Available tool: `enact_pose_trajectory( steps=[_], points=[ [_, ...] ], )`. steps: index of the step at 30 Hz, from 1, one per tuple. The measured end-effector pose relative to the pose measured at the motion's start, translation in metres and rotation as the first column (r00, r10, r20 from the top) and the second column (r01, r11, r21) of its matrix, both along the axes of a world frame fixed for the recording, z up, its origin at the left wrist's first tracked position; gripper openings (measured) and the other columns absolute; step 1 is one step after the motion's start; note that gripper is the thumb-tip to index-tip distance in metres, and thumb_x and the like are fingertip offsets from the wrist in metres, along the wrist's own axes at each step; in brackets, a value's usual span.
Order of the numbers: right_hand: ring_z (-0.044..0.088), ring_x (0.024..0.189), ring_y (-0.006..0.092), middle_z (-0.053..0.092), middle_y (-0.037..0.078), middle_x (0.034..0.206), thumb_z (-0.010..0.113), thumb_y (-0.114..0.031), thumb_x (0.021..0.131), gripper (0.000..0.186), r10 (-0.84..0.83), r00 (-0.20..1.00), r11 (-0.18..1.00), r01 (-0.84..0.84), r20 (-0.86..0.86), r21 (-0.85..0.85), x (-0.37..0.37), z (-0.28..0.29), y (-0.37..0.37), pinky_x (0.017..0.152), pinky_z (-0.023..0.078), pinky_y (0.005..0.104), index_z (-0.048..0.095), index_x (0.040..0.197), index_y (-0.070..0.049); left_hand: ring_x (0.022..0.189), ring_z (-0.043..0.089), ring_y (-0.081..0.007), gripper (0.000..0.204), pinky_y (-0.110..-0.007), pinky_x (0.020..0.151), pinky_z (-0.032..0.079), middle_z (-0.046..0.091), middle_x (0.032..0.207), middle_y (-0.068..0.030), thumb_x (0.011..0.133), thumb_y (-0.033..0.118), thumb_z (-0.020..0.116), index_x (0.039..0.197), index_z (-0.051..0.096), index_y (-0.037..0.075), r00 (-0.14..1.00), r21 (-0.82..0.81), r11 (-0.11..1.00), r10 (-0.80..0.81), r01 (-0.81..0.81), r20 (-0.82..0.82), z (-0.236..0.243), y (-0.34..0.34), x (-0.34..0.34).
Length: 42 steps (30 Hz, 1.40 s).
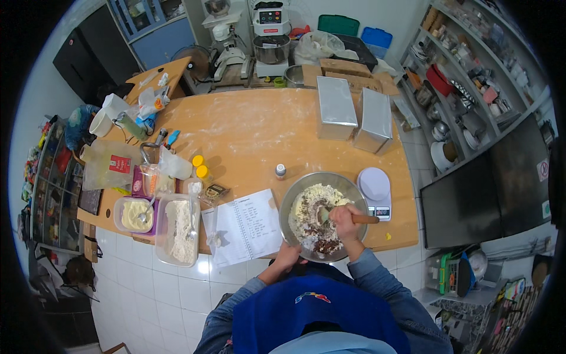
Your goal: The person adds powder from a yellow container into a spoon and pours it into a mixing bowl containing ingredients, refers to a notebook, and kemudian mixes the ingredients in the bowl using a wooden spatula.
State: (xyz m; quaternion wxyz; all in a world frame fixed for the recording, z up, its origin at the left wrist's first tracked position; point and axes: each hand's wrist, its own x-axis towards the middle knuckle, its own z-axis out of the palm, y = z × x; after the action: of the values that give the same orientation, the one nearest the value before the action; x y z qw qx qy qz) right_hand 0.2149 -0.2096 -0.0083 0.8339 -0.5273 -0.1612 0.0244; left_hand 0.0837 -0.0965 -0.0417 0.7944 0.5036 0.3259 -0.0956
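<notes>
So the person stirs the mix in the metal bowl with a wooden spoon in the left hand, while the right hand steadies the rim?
Not quite: the hands are swapped. In the head view the right hand grips the wooden spoon in the metal bowl, and the left hand steadies the rim.

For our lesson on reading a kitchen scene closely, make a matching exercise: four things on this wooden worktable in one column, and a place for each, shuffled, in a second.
Things
1. round metal mixing bowl
2. white digital kitchen scale
3. open spiral-bound notebook
4. two rectangular silver loaf tins

Places
A. at the table's far side, side by side
B. directly right of the bowl
C. between the clear plastic flour tub and the bowl
D. at the near edge, steadied by the left hand while the right hand holds a wooden spoon in it

Pairs: 1-D, 2-B, 3-C, 4-A
</notes>
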Motion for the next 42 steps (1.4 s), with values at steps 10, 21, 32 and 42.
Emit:
enact_pose_trajectory(
  steps=[10, 21, 32, 42],
  points=[
    [0.030, 0.044, 0.0100, 0.033, 0.001, 0.049, 0.040, -0.006, 0.083, 0.026, 0.148, 0.988, 0.986, -0.152, -0.050, -0.067, 0.023, 0.000, -0.031, 0.044, 0.029, 0.0273, 0.031, 0.058, -0.007, 0.066, 0.058, -0.0225, 0.049, -0.026, 0.042, 0.050, 0.053, 0.096, -0.0164, 0.072, -0.001, 0.040, 0.120, 0.028, 0.001, 1.000, -0.049, 0.999, -0.008, 0.008, 0.002, -0.011, 0.003, 0.000],
    [0.032, 0.043, 0.0112, 0.033, 0.002, 0.046, 0.039, -0.004, 0.082, 0.030, 0.249, 0.964, 0.939, -0.264, -0.096, -0.221, -0.008, 0.015, -0.035, 0.043, 0.029, 0.0269, 0.030, 0.053, -0.005, 0.064, 0.058, -0.0222, 0.047, -0.026, 0.041, 0.049, 0.054, 0.093, -0.0158, 0.072, -0.002, 0.040, 0.118, 0.030, 0.001, 0.998, -0.068, 0.997, -0.020, 0.024, 0.064, -0.014, 0.007, -0.002],
    [0.040, 0.048, 0.0082, 0.043, 0.002, 0.052, 0.044, -0.003, 0.079, 0.026, 0.162, 0.987, 0.987, -0.162, -0.013, -0.007, -0.009, 0.004, 0.000, 0.045, 0.033, 0.0234, 0.038, 0.053, -0.004, 0.056, 0.056, -0.0218, 0.049, -0.027, 0.038, 0.044, 0.054, 0.087, -0.0168, 0.070, -0.005, 0.038, 0.118, 0.029, 0.001, 0.991, -0.103, 0.994, -0.022, 0.036, 0.135, -0.020, 0.005, 0.000],
    [0.042, 0.049, 0.0079, 0.047, 0.002, 0.052, 0.045, -0.005, 0.079, 0.023, 0.005, 0.996, 0.987, -0.020, -0.092, -0.162, 0.022, -0.002, -0.031, 0.045, 0.032, 0.0229, 0.047, 0.057, -0.002, 0.053, 0.055, -0.0217, 0.047, -0.027, 0.037, 0.043, 0.055, 0.084, -0.0169, 0.069, -0.006, 0.038, 0.115, 0.032, -0.001, 0.996, -0.084, 0.996, 0.001, 0.006, 0.085, -0.007, 0.004, 0.002]
  ],
)
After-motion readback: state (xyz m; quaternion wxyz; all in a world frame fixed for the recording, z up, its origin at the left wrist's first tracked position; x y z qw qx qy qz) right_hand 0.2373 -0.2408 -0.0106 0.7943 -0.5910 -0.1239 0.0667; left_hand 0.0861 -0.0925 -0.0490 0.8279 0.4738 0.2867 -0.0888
